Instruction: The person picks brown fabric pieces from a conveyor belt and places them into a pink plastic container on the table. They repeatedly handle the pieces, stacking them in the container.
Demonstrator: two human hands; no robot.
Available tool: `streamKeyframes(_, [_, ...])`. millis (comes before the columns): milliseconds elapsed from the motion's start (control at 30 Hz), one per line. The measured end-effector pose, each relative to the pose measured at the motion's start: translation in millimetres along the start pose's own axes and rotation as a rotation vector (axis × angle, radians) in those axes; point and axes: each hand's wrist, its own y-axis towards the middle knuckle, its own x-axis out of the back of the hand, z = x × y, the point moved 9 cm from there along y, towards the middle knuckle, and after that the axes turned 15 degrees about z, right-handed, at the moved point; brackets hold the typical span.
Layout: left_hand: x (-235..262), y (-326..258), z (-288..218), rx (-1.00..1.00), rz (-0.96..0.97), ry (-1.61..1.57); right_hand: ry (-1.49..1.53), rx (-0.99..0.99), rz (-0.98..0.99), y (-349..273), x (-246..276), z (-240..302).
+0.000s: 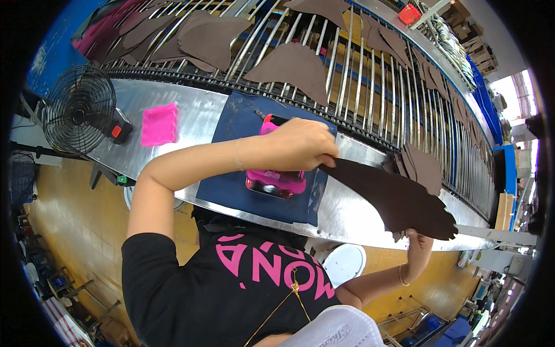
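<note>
My left hand point(303, 143) pinches the narrow end of a dark brown cut sheet piece point(387, 194), perhaps leather or fabric; the material is not certain. My right hand point(417, 238) grips its wide, scalloped end from below, fingers partly hidden under it. The piece hangs stretched between both hands above the metal table edge; several layers seem to show at the wide end. Below my left forearm lies a pink and black object point(277, 180) on a dark blue mat point(222, 191). Just beyond the held piece sits a small stack of brown cut pieces point(421, 168).
A rack of metal rods point(361, 87) with a chain edge runs along the far side, carrying several loose brown pieces point(292, 69). A wire-caged fan point(80, 109) and a pink tray point(159, 125) stand on the metal table point(196, 107) at the left. A white round lid point(344, 263) shows below the table.
</note>
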Motion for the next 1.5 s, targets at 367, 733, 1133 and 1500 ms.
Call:
streamKeyframes(367, [142, -79, 66, 0.331, -0.758, -0.189, 0.500, 0.222, -0.244, 167, -5, 97])
streamKeyframes(733, [107, -291, 107, 0.831, -1.039, -0.409, 1.323, 0.087, 0.500, 374, -324, 85])
streamKeyframes(1133, [83, -308, 118, 0.910, -1.006, -0.468, 0.869, -0.136, 0.645, 332, -337, 69])
streamKeyframes(1500, [63, -237, 142, 0.712, -0.830, -0.685, -0.671, -0.527, -0.838, 74, 60, -120])
